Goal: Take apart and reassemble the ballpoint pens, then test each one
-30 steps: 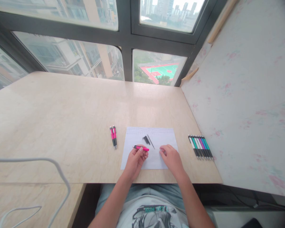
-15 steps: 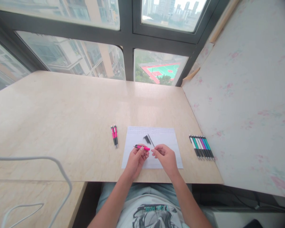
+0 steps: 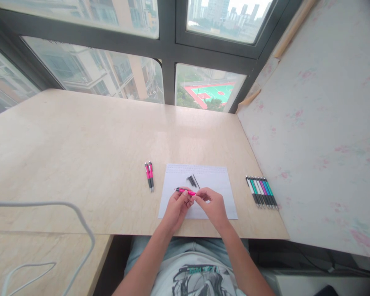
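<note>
Between the fingers of my left hand lies a pink pen barrel, its dark clip end pointing left. My right hand is closed in a pinch at the barrel's right end; whatever small piece its fingertips may hold is hidden. Beneath both hands is a sheet of lined paper with writing along its top. On the paper, just beyond my hands, rest black pen grips and a thin dark refill, partly covered by my right hand.
Two pink pens lie side by side left of the paper. A row of several pens in white, green, purple and blue sits at the right, near the wall. A pale cable loops over the left side of the table.
My right hand has moved left, and its fingertips have met the right end of the pink barrel. The left hand keeps its hold. The camera has shifted slightly.
</note>
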